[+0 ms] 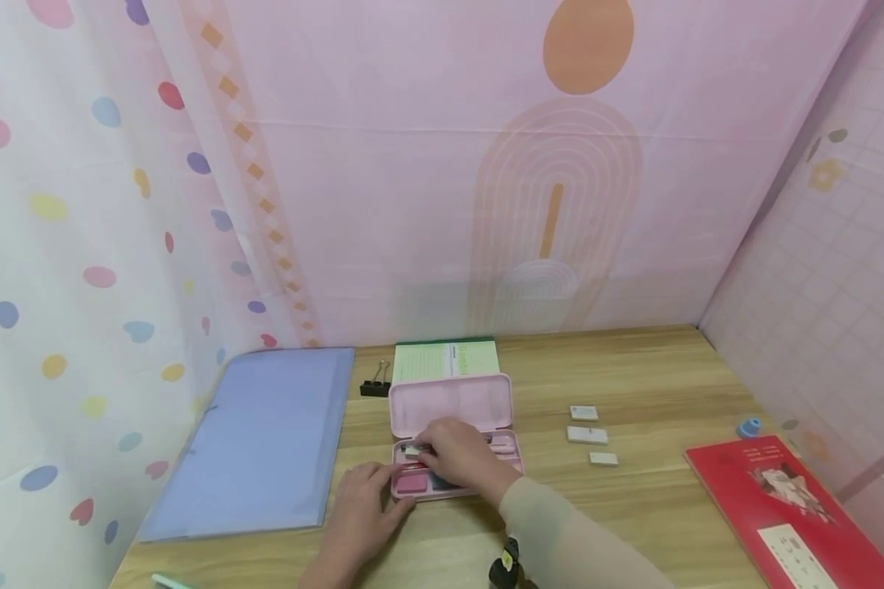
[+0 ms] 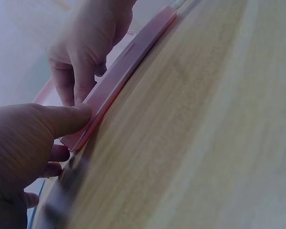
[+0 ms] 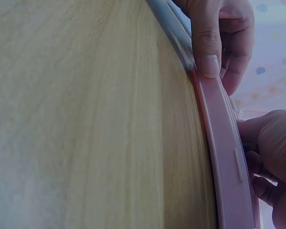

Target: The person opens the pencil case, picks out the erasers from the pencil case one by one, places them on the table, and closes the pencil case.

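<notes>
Pink pencil case [image 1: 449,402] is corner-pinched by the left hand [image 1: 363,509].

Pale pink fabric [image 1: 383,221] hangs behind the table [image 1: 656,376], a horizontal crease running across it; it is printed with an orange oval [image 1: 589,45] above a finely lined arch [image 1: 570,217] and, toward the left, a column of orange diamonds [image 1: 267,205]. On the left, a white curtain [image 1: 15,254] falls, scattered with coloured spots and hearts. On the right stands a pinkish wall covering [image 1: 869,270] with a faint grid and an orange flower [image 1: 826,175]. The table is light brown wood grain, with a pale sheen on its nearer part under soft light.
</notes>
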Motion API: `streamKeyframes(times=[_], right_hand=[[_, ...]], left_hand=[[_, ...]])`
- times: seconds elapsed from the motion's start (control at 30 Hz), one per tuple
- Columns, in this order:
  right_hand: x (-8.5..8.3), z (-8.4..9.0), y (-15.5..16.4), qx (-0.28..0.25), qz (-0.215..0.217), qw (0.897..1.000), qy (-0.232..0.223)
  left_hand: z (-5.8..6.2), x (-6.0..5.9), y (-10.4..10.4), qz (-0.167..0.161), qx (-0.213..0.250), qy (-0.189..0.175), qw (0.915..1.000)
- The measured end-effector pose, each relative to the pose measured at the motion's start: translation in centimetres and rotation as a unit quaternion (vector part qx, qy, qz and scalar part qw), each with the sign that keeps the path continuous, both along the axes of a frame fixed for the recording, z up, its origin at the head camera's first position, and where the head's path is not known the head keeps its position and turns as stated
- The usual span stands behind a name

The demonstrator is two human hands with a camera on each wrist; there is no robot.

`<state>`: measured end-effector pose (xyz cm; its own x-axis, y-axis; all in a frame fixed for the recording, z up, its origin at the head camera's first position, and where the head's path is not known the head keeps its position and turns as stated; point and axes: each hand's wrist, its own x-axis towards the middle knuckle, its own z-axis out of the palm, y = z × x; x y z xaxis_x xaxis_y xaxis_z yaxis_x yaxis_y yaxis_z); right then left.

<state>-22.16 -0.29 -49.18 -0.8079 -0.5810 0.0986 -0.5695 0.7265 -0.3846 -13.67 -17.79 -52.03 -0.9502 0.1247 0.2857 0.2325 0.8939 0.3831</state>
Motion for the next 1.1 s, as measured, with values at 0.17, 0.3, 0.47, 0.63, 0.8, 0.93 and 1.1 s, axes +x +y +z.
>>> streamKeyframes(times=[0.17, 0.3, 0.47, 0.63, 0.8, 0.93, 1.1], right_hand=[[0.5, 0.8, 1.3, -0.036, -0.002, 0.999, 0.003], [1.0, 1.7, 4.0, -0.071, -0.006, 0.997, 0.024], [1.5, 2.6, 8.7, -0.096, -0.054, 0.994, 0.023], [1.2, 3.0, 14.1, -0.113, -0.127, 0.985, 0.01], [-0.2, 2.9, 19.2, -0.134, -0.162, 0.977, -0.037], [-1.6, 2.6, 22.0, -0.124, -0.178, 0.975, -0.041], [-2.7, 1.8, 23.8, -0.122, -0.185, 0.975, -0.01]], left_hand=[[0.0, 0.1, 0.0, 0.003, -0.004, -0.002, 1.0], [0.1, 0.1, 0.2, 0.011, -0.005, -0.009, 0.9999], [0.4, 0.0, 0.4, 0.023, -0.005, -0.033, 0.9992], [0.4, 0.0, 0.3, 0.026, -0.007, -0.045, 0.9986], [0.5, 0.0, 0.3, 0.024, -0.006, -0.04, 0.9989], [0.5, 0.0, 0.2, 0.023, -0.006, -0.038, 0.999], [0.4, 0.0, 0.2, 0.021, -0.007, -0.045, 0.9988]])
